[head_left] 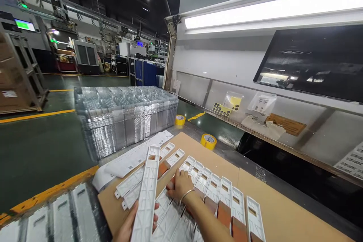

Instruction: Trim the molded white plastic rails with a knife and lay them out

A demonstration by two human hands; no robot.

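My left hand (129, 222) grips a long white plastic strip (148, 193) with a ribbed inner face and a small square opening near its top, tilted above the others. My right hand (183, 184), with a light bracelet at the wrist, reaches into the row of similar white strips (225, 186). Its fingers are curled down among them by a reddish-brown patch, and the fingertips are partly hidden. Several strips in the row carry reddish-brown pieces (224, 210) on their middles. Two more white strips (174, 157) lie behind the held one, on brown cardboard (278, 211).
A tall stack of clear plastic trays (130, 121) stands at the back left, beside printed sheets (136, 155). Two yellow tape rolls (208, 141) sit behind the cardboard. More white strips (62, 211) lie at the lower left. A ledge with plastic bags (262, 104) runs along the right.
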